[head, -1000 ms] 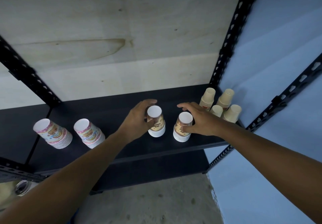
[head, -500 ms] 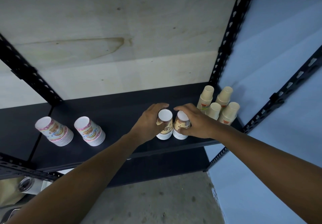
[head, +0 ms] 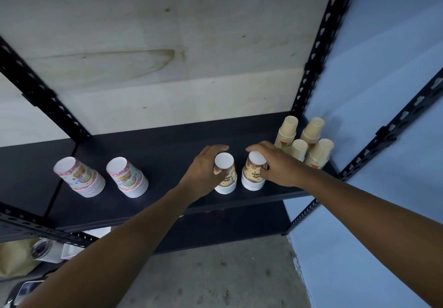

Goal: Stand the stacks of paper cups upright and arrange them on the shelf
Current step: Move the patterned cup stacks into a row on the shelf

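- Pale wall behind, blue wall at right; black metal rack with dark shelf as landmark for everything below.
- Far right back corner of shelf: four tan cup stacks, upright, mouths down, clustered close together.
- Left part of shelf: two pink-printed stacks, upright on rims, bases up, apart from each other and well apart from the hands.
- Near front edge of shelf, right of centre: two brown-printed stacks, upright, long axes vertical, white bases up, rim layers showing at bottom.
- Left stack and right stack just beside each other, narrow gap between.
- Left hand curled around left stack from its left side, gripping it.
- Right hand wrapped on right stack from its right side, gripping it.
- Judgement: tan cluster lies right and back of the pair; right hand nearer it, so the pair likely slides that way.
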Action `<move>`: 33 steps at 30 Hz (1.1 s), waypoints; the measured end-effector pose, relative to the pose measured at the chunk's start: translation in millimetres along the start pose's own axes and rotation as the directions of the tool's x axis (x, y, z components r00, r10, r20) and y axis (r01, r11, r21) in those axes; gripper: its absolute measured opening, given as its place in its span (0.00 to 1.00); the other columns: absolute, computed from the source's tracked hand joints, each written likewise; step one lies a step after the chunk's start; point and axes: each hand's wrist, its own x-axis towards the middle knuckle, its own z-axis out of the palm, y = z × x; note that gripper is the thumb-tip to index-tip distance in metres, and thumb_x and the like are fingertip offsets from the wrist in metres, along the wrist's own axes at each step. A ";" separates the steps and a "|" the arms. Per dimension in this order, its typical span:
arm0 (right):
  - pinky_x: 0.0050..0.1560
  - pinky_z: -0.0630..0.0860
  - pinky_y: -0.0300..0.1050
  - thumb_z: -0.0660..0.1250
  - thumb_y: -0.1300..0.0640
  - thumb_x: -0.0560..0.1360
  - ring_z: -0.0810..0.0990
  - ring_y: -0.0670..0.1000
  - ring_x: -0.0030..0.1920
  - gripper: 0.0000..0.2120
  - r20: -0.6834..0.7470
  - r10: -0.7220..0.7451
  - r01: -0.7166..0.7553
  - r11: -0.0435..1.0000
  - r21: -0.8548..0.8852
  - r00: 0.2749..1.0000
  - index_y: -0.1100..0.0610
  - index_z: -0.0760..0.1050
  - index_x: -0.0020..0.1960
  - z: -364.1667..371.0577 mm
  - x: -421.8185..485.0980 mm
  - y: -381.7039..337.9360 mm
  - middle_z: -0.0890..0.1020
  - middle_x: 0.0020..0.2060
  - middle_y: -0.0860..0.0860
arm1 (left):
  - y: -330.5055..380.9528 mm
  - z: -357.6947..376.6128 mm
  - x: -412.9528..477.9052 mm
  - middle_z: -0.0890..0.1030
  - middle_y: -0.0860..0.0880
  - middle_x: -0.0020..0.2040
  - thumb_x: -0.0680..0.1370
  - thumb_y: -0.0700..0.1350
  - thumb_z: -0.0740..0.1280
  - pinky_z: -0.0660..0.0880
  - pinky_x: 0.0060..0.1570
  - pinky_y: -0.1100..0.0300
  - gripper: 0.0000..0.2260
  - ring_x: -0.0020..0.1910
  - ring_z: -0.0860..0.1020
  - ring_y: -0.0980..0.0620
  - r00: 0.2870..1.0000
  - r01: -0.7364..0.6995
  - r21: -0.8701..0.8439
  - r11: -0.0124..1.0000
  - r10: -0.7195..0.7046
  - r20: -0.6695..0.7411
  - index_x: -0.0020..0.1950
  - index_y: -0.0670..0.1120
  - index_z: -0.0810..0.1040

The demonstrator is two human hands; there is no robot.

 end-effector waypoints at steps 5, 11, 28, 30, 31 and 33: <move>0.55 0.72 0.39 0.69 0.66 0.75 0.75 0.49 0.58 0.32 0.011 0.007 -0.007 1.000 -0.009 1.000 0.50 0.65 0.75 -0.8 -0.9 1.4 0.69 0.67 0.48 | -3.6 -1.5 0.4 0.74 0.55 0.68 0.75 0.46 0.74 0.78 0.62 0.53 0.26 0.63 0.77 0.54 1.000 0.021 -0.011 1.000 -0.021 0.020 0.71 0.53 0.71; 0.50 0.69 0.32 0.69 0.66 0.74 0.74 0.46 0.55 0.34 0.031 0.011 -0.010 1.000 -0.012 0.999 0.48 0.63 0.76 -1.5 1.5 2.3 0.68 0.66 0.48 | -2.7 1.1 0.0 0.74 0.55 0.69 0.75 0.46 0.74 0.77 0.63 0.53 0.26 0.63 0.77 0.54 0.999 0.034 -0.018 0.999 -0.034 0.013 0.71 0.53 0.71; 0.67 0.67 0.43 0.69 0.50 0.76 0.67 0.44 0.70 0.29 -0.002 -0.084 0.084 0.996 -0.022 0.996 0.44 0.64 0.74 -5.7 49.0 -81.3 0.64 0.69 0.42 | -35.5 -95.7 -24.6 0.73 0.52 0.67 0.75 0.52 0.74 0.75 0.64 0.54 0.27 0.63 0.75 0.55 0.987 0.100 0.103 0.990 -0.086 -0.132 0.72 0.52 0.71; 0.64 0.65 0.40 0.69 0.49 0.77 0.66 0.43 0.69 0.27 0.004 -0.108 0.108 0.994 -0.019 0.994 0.44 0.65 0.74 -0.8 65.4 -106.6 0.64 0.70 0.42 | -46.6 -128.5 -36.4 0.74 0.52 0.65 0.75 0.51 0.74 0.75 0.63 0.55 0.25 0.62 0.76 0.53 0.976 0.132 0.134 0.982 -0.106 -0.190 0.71 0.51 0.73; 0.64 0.65 0.40 0.68 0.49 0.78 0.66 0.43 0.69 0.27 0.013 -0.124 0.124 0.992 -0.021 0.992 0.44 0.65 0.74 3.1 73.5 -120.6 0.64 0.70 0.42 | -52.9 -144.7 -43.8 0.75 0.51 0.65 0.75 0.51 0.74 0.75 0.63 0.56 0.24 0.62 0.77 0.53 0.970 0.152 0.148 0.977 -0.119 -0.213 0.70 0.51 0.74; 0.64 0.66 0.42 0.68 0.47 0.77 0.68 0.44 0.69 0.27 0.036 -0.164 0.166 0.986 -0.031 0.986 0.43 0.65 0.74 13.3 91.2 -149.7 0.64 0.69 0.41 | -66.0 -176.7 -58.8 0.75 0.51 0.65 0.76 0.50 0.74 0.75 0.63 0.56 0.24 0.62 0.76 0.52 0.957 0.191 0.172 0.967 -0.144 -0.251 0.70 0.50 0.74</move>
